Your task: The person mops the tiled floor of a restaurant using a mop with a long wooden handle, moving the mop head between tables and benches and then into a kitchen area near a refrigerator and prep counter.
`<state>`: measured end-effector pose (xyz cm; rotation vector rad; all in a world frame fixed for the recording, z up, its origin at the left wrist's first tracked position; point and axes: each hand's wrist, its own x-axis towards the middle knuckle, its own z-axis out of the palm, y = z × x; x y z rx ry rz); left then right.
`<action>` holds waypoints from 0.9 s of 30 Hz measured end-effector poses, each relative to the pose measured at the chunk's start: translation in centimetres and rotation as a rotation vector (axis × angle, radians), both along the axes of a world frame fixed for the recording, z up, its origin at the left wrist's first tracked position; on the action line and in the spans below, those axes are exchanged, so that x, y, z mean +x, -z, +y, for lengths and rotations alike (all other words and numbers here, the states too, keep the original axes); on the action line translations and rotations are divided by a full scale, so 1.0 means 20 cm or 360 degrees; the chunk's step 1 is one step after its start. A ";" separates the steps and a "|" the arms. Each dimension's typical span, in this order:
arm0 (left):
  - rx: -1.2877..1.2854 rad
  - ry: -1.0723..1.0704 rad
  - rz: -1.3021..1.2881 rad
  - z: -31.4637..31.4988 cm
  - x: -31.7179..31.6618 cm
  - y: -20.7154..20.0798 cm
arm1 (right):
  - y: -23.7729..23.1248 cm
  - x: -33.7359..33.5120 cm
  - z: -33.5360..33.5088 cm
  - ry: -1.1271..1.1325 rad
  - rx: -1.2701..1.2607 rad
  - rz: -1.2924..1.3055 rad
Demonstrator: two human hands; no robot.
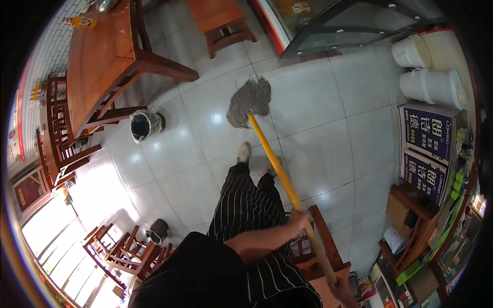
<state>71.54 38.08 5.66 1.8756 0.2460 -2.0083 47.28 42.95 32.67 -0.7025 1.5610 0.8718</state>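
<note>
A mop with a grey string head (pixel 250 100) and a yellow handle (pixel 278 167) slants down across the view. Its strands lie spread on the tiled floor, just ahead of my shoes. My left hand (pixel 298 224) is closed around the handle partway up, with the forearm crossing in front of my striped apron (pixel 244 203). Lower in the view, near the handle's upper end, my right hand (pixel 343 293) is wrapped round the shaft; its fingers show only in part.
A wooden table (pixel 100 66) and a lined bin (pixel 141 126) stand left. Ahead are a wooden stool (pixel 218 20) and a glass cabinet (pixel 334 31). White buckets (pixel 431 84) and blue boxes (pixel 426 131) line the right side. A wooden chair (pixel 326 238) is close by my right hand.
</note>
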 end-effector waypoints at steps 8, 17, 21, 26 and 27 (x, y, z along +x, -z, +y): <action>0.0045 0.0244 -0.0738 -0.60 1.14 0.45 | 0.53 1.13 -0.49 -0.0247 -0.0473 -0.0571; 0.0014 -0.0280 -0.0540 0.09 0.28 0.22 | 0.16 0.38 -0.24 -0.0660 -0.0112 -0.0856; 0.0078 -0.0665 -0.0559 0.21 0.23 0.33 | 0.03 0.57 -0.41 -0.0532 0.0180 -0.0368; -0.0242 -0.0608 -0.1051 -0.11 0.96 0.38 | 0.52 0.94 -0.46 -0.0099 0.0081 -0.0614; -0.0177 -0.0622 -0.1078 -0.12 1.19 0.44 | 0.54 1.21 -0.55 -0.0138 0.0106 -0.0744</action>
